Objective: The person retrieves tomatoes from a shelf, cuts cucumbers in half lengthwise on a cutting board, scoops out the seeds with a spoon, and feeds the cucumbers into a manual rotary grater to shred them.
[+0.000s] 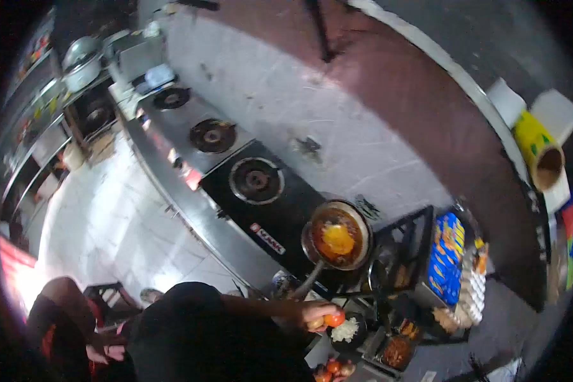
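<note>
My left hand (313,312) is closed around a red tomato (335,319), with a paler round item beside it at the fingers. Just under this hand is a dark bowl (358,340) of chopped white pieces (346,330). Further down lie more tomatoes (333,366). On the black stove (286,210) stands a pan (365,223) with a yellow egg-like food (339,239) in reddish-brown oil; its handle points toward my body. My right hand does not show.
Two more burners (213,135) extend along the counter. A blue box (447,254) and egg trays (470,293) stand right of the pan. A metal container (398,352) holds reddish food. Another person (60,318) is at the lower left.
</note>
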Available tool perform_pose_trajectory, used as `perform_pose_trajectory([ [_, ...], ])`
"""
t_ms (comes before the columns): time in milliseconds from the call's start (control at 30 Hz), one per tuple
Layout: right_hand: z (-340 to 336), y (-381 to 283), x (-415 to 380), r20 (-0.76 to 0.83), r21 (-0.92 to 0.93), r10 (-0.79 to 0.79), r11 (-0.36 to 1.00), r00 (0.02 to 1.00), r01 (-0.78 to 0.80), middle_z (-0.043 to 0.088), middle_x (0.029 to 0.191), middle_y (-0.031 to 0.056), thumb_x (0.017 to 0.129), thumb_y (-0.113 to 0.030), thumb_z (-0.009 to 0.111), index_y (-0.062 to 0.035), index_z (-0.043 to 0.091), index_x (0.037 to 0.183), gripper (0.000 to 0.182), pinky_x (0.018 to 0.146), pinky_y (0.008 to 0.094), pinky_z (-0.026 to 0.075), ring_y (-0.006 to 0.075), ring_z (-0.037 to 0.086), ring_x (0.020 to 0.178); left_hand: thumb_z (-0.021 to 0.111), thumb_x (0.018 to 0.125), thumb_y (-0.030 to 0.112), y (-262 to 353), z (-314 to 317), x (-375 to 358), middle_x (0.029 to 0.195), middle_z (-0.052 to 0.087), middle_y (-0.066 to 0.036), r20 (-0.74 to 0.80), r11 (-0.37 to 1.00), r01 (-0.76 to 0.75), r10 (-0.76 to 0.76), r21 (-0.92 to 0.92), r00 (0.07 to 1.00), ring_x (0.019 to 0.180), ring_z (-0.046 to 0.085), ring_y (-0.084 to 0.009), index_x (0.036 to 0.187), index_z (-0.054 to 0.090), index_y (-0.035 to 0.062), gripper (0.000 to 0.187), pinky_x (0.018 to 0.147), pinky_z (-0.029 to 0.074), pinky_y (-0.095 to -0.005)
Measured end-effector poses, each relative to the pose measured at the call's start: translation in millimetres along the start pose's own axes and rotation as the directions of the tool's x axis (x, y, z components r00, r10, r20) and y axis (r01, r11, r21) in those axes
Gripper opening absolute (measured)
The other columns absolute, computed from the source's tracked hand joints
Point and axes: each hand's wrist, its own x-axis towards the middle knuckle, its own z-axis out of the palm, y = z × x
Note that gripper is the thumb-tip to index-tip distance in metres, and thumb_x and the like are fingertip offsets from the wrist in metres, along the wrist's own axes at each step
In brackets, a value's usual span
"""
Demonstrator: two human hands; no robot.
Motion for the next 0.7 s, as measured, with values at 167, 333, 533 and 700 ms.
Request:
perform_pose_trajectory([
  [167, 28.1, -55.0, 49.9, 0.216, 0.099, -0.165, 0.984, 0.962, 0.147, 0.053, 0.118, 0.0143, 0.096, -0.049, 0.052, -0.0184, 0.055, 0.123, 0.041, 0.072, 0.0458, 0.053, 0.0312, 0.059, 0.092, 0.05, 0.096, 0.055, 79.1, -17.8, -52.6, 0.07, 0.055, -0.002, -0.177, 0.995, -0.081, 0.069, -0.061, 0.982, 0.053, 0.054, -0.0127, 0.098, 0.054, 0.0079, 0.047, 0.044, 0.042, -0.0256],
  [333, 62.4, -128.6, 94.2, 0.445, 0.237, -0.254, 0.958, 0.859, 0.161, 0.053, 0.113, 0.0132, 0.097, -0.049, 0.051, -0.0176, 0.055, 0.12, 0.039, 0.069, 0.0454, 0.052, 0.0303, 0.058, 0.088, 0.052, 0.098, 0.056, 144.3, -39.4, -134.6, 0.069, 0.055, -0.003, -0.253, 0.897, -0.334, 0.265, -0.29, 0.931, 0.05, 0.052, -0.0113, 0.099, 0.051, 0.0069, 0.049, 0.041, 0.039, -0.0248],
  [533, 116.9, -229.2, 100.4, 0.595, 0.441, -0.297, 0.897, 0.747, 0.006, 0.054, 0.107, 0.012, 0.098, -0.049, 0.05, -0.0167, 0.056, 0.116, 0.037, 0.066, 0.0449, 0.051, 0.0293, 0.057, 0.082, 0.059, 0.097, 0.051, 226.8, -74.8, -280.3, 0.075, 0.057, -0.001, -0.586, 0.783, -0.581, 0.583, 0.221, 0.563, 0.058, 0.055, -0.0071, 0.118, 0.049, 0.0085, 0.049, 0.043, 0.042, -0.0202],
  [700, 192.5, -347.5, 72.2, 0.661, 0.523, -0.337, 0.848, 0.67, -0.089, 0.054, 0.102, 0.0109, 0.099, -0.049, 0.05, -0.016, 0.056, 0.112, 0.037, 0.063, 0.0445, 0.051, 0.0285, 0.056, 0.077, 0.061, 0.093, 0.044, 261.1, -129.2, -432.0, 0.074, 0.056, -0.007, -0.736, 0.496, -0.748, 0.677, 0.441, 0.015, 0.056, 0.056, -0.0123, 0.12, 0.054, 0.0054, 0.047, 0.041, 0.042, -0.0248],
])
